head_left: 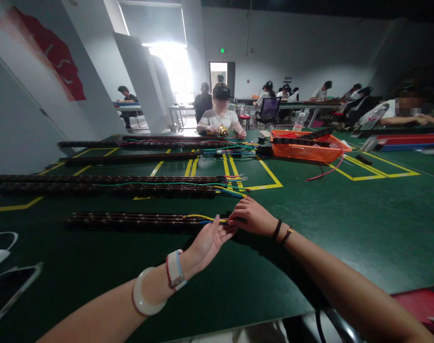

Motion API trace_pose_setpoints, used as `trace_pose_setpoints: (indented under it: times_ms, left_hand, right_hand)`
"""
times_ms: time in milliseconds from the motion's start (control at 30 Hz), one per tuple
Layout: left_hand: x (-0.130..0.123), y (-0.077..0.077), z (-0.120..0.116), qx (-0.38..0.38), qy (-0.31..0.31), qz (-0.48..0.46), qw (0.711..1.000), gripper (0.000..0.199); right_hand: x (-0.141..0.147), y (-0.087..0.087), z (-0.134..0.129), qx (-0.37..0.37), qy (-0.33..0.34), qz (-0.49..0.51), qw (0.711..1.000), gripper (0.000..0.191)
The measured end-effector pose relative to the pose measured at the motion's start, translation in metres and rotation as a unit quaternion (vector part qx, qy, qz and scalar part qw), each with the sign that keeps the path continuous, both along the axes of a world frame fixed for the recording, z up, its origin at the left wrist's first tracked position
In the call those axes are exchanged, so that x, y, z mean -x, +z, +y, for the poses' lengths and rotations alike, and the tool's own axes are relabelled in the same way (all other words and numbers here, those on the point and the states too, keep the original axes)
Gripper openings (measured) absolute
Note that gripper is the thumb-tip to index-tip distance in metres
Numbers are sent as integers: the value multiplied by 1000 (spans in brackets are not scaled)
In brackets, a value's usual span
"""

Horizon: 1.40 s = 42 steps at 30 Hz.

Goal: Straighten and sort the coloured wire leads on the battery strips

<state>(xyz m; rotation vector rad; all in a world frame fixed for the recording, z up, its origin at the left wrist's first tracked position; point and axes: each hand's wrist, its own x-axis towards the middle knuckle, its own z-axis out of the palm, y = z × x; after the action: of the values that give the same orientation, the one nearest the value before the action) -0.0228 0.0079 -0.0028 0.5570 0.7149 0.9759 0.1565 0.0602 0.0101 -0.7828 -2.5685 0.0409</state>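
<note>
A dark wiring harness [131, 220] lies lengthwise on the green table, with yellow and blue wires [200, 217] coming out of its right end. My left hand [210, 240] is palm up under those wires, its thumb raised beside them and its fingers partly curled. From the right, my right hand [251, 216] pinches the wire ends just above the left fingertips. The tips of the wires are hidden between the fingers. Beyond the hands lie more dark harnesses [113, 187], with green, yellow and blue wires at their right ends.
An orange basket [299, 151] holding black pieces stands at the back right. Further harnesses [131, 158] lie across the back. A person [220, 114] works opposite. A phone [13, 290] rests at the near left, and red and blue strips [410, 142] lie far right.
</note>
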Motion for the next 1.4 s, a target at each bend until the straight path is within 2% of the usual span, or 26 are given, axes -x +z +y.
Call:
trace_pose_setpoints:
  times_ms: [133, 300, 600, 800, 967, 1100, 1200, 1400]
  left_hand:
    - [0, -2, 0, -9, 1, -7, 1000, 32]
    - [-1, -4, -1, -16, -1, 19, 1000, 25]
    - [-1, -1, -3, -33, -7, 26, 999, 21]
    - [0, -1, -2, -34, -11, 29, 999, 24]
    - [-1, -2, -3, -36, -12, 24, 999, 21]
    - [-1, -1, -3, -36, -12, 20, 999, 20]
    - [0, -1, -2, -27, -10, 27, 999, 20]
    - [1, -5, -1, -45, -25, 16, 999, 21]
  right_hand:
    - [1, -3, 4, 6, -20, 11, 1000, 20]
    - [1, -7, 13, -30, -91, 27, 995, 19]
    - [15, -26, 35, -65, -151, 8, 986, 18]
    - [12, -34, 38, -36, -132, 0, 991, 24]
    - [3, -32, 31, -34, -115, 31, 992, 27]
    - [-4, -19, 22, -36, -99, 66, 992, 21]
    - [-10, -6, 16, -13, -52, 69, 996, 17]
    - [-17, 10, 8, 57, 69, -35, 995, 34]
